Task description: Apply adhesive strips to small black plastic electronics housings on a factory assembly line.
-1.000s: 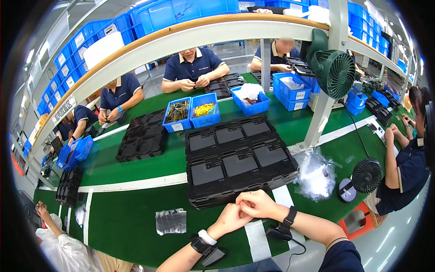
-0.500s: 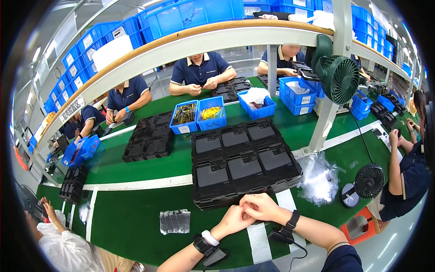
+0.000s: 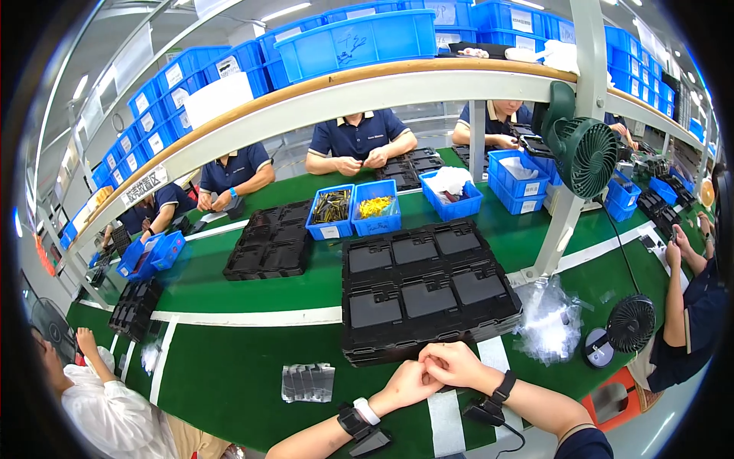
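Observation:
My left hand (image 3: 408, 385) and my right hand (image 3: 451, 363) meet at the near edge of the stacked black trays (image 3: 430, 294). The fingers of both are closed and pressed together at the tips. Whatever is between them is too small or too hidden to make out. Each tray compartment in the top layer holds a flat dark piece. Left of my hands, a row of overlapping clear-and-grey film strips (image 3: 307, 382) lies on the green mat (image 3: 229, 352).
Clear plastic film (image 3: 549, 321) is heaped right of the trays, beside a small black fan (image 3: 631, 324). A green fan (image 3: 585, 157) hangs on the shelf post. Blue bins hold yellow parts (image 3: 375, 207) and dark-and-yellow parts (image 3: 332, 207). Co-workers sit across and at both sides.
The whole view has shifted, so the table and trays appear lower and further right. My hands stay pinched together in front of the trays.

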